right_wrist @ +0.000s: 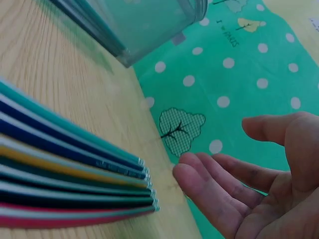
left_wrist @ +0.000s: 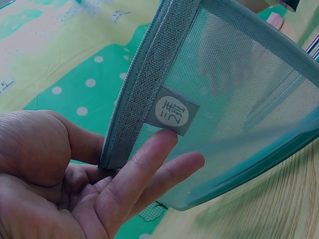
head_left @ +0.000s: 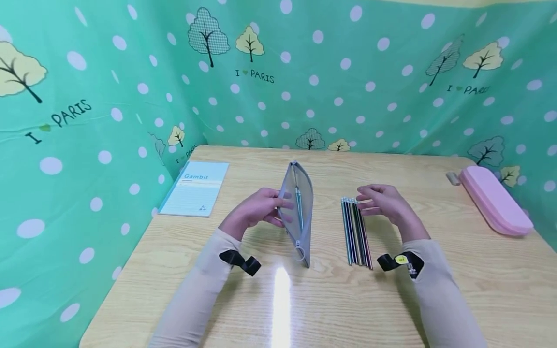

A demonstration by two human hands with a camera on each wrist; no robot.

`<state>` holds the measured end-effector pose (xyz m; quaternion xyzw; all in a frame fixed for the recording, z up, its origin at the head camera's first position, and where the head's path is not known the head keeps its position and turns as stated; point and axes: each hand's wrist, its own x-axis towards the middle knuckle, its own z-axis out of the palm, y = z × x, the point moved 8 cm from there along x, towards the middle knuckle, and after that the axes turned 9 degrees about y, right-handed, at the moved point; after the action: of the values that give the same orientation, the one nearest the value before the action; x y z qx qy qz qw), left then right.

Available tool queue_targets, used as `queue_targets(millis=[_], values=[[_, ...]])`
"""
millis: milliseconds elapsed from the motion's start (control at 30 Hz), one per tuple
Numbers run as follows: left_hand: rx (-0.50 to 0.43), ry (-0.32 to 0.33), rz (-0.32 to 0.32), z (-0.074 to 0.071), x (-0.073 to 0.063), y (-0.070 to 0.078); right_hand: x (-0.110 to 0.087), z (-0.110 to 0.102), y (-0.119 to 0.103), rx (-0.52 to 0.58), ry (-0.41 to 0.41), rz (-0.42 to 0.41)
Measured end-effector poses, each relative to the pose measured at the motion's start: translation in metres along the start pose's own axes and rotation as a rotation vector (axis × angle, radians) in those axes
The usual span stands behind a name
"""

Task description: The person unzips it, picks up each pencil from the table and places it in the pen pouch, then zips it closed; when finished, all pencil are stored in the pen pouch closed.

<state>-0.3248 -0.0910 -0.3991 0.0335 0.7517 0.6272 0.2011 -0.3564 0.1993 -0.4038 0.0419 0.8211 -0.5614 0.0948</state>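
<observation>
My left hand (head_left: 257, 207) pinches the rim of a grey mesh zip pouch (head_left: 307, 205) between thumb and finger, two other fingers stretched along its side. The pouch stands on edge on the table, its mouth unzipped and facing up. Inside lie a few blue-green pencils (head_left: 299, 205). In the left wrist view a small label (left_wrist: 172, 110) shows near the zip. To the pouch's right, several dark and coloured pencils (head_left: 356, 232) lie side by side in a row. My right hand (head_left: 385, 200) hovers at their far ends, thumb and fingers apart, holding nothing.
A pale blue notebook (head_left: 196, 188) lies at the table's back left. On the far right rests a pink pencil case (head_left: 496, 200), with a small grey eraser-like block (head_left: 453, 178) beside it. A green dotted curtain (head_left: 304, 96) hangs behind and along the left of the wooden table (head_left: 348, 309).
</observation>
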Motion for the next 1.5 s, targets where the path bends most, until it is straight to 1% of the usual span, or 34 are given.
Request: queue_targets(millis=[200,333,600,800,1000,1200,1300,1500], values=[[-0.014,0.002,-0.003,0.000,-0.001,-0.002,0.003,-0.003,0.009,-0.090,-0.057,0.014],[-0.028,0.008,-0.007,-0.001,-0.002,-0.006,0.005,-0.005,0.016,-0.140,-0.076,0.026],[-0.030,0.014,-0.002,-0.001,-0.004,-0.008,0.010,-0.008,0.026,-0.194,-0.068,0.060],[-0.032,0.010,0.006,-0.001,-0.003,-0.006,0.011,-0.008,0.029,-0.196,-0.074,0.069],[-0.019,0.004,0.007,0.002,-0.001,-0.002,0.011,-0.012,0.031,-0.216,-0.058,0.081],[-0.013,0.003,0.003,0.003,-0.001,0.000,0.011,-0.013,0.034,-0.204,-0.043,0.082],[-0.006,0.002,0.002,0.005,-0.001,0.001,0.011,-0.014,0.035,-0.245,-0.029,0.072],[0.000,0.001,0.001,0.007,-0.001,0.001,0.012,-0.013,0.031,-0.362,0.012,0.030]])
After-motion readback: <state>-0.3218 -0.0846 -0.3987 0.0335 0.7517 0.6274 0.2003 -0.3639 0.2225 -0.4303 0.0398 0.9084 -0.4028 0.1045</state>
